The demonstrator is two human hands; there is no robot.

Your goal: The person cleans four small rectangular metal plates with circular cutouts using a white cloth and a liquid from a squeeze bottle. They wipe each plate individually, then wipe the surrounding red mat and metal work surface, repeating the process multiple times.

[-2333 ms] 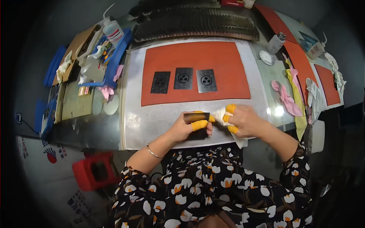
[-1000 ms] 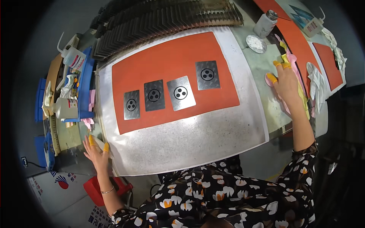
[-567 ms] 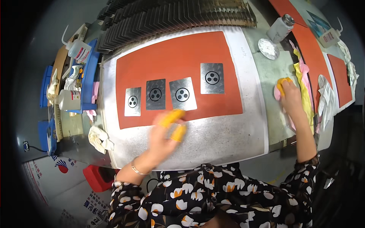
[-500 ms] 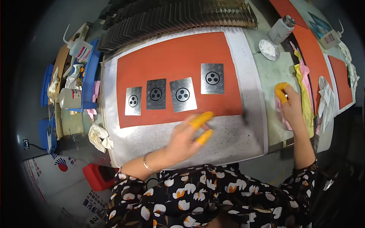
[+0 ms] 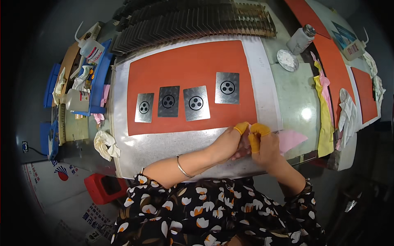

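My hands meet over the near right corner of the orange-red mat [image 5: 184, 57]. Yellow finger cots cover some fingertips on both. A pink cloth [image 5: 292, 140] trails out to the right of my right hand [image 5: 266, 143], which is closed on it. The fingers of my left hand [image 5: 230, 143] are pinched right against the right hand's fingertips, where a bit of pink shows between them. Several thin metal plates lie on the mat, each with a black ring around three dots: a small plate [image 5: 144, 117], a darker plate [image 5: 168, 111], a tilted plate [image 5: 197, 115] and one farther right [image 5: 227, 98].
A rack of upright plates [image 5: 193, 24] spans the back. At the right stand a grey bottle [image 5: 301, 40], a dish of white powder [image 5: 287, 60] and yellow cloth strips [image 5: 325, 123]. Squeeze bottles [image 5: 78, 101] and a blue tray [image 5: 98, 90] are at left, near a crumpled white cloth [image 5: 106, 145].
My right hand has come left from the table's right side, bringing the pink cloth. The left hand has moved right to meet it. The plates lie as before.
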